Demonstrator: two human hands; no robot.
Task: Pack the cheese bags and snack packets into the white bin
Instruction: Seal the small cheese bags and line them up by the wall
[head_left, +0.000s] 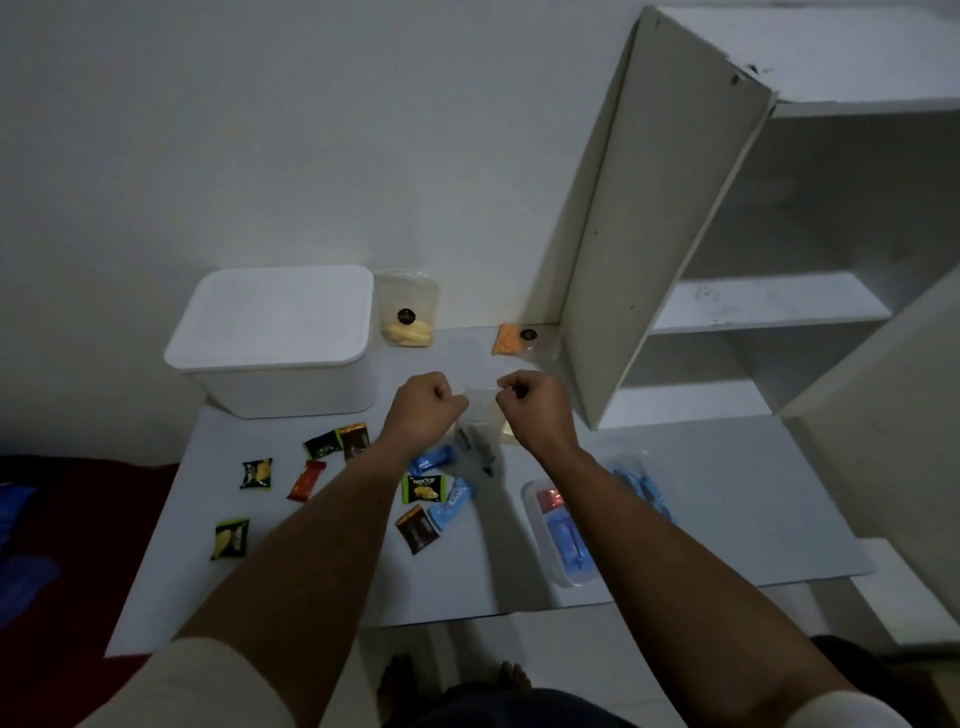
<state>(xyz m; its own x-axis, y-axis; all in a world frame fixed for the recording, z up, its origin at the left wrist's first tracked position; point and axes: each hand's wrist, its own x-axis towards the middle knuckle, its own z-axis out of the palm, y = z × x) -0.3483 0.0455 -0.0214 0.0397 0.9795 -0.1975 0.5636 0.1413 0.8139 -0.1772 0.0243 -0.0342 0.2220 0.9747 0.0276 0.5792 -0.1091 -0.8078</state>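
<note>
My left hand (423, 413) and my right hand (535, 413) each pinch a top corner of a clear plastic bag (480, 426), held up above the table's middle. The white bin (275, 343) stands at the back left with its lid on. A bag of pale yellow cheese (408, 312) leans on the wall beside it. An orange cheese bag (511, 340) lies further right. Several snack packets lie scattered: green-black ones (256, 473) (231, 539) (423, 488), a red one (306, 480), brown ones (415, 529) (354, 440), blue ones (451, 504).
A clear tub (558, 535) with blue and red packets sits at the right on the white table (727, 493), with more blue packets (641, 488) behind it. An open white cupboard (779, 301) with its door (660, 228) swung out stands right. Dark red bedding (67, 519) lies left.
</note>
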